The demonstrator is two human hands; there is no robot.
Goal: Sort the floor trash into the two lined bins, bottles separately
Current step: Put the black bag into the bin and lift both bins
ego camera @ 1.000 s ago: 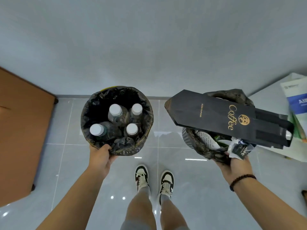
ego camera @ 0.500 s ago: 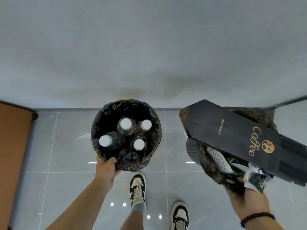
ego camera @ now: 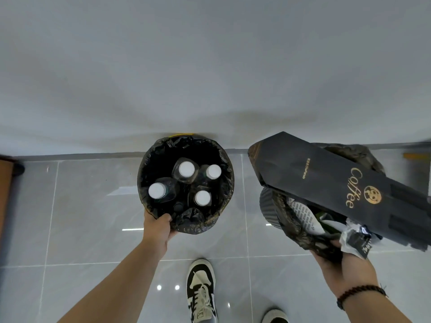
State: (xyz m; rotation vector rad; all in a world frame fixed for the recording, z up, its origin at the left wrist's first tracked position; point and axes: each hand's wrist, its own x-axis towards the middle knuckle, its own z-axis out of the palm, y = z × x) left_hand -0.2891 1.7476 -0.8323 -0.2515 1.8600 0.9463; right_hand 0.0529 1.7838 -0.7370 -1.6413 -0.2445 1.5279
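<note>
Left hand: my left hand [ego camera: 158, 229] grips the near rim of the round bin lined with a black plastic bag [ego camera: 149, 159], thumb hooked over the liner's edge, fingers under the rim.
Bottle bin: it sits just beyond my left hand, held above the glossy grey tiled floor [ego camera: 81, 206], its mouth open to me.
Bottles: four clear plastic bottles with white caps [ego camera: 186, 170] stand upright inside the bottle bin, caps up, crowded together; a smaller dark cap [ego camera: 178, 207] shows near the rim by my thumb.
Right hand: my right hand [ego camera: 347, 264] is closed around the near edge of the second bin with a crumpled dark liner [ego camera: 296, 227], a dark beaded bracelet [ego camera: 359, 292] on that wrist.
Second bin: it lies to the right of the bottle bin, apart from it, and tilted.
Coffee bag: a long black paper bag with gold "Coffee" lettering [ego camera: 326, 180] lies slantwise across the top of the second bin, sticking out past both sides.
Other trash: white printed paper [ego camera: 303, 215] and a crumpled black-and-white wrapper [ego camera: 356, 238] sit under the coffee bag, the wrapper just above my right fingers.
Feet: my black-and-cream sneaker [ego camera: 201, 292] is on the floor below the bottle bin.
Wall: the pale grey wall [ego camera: 210, 66] rises behind both bins.
</note>
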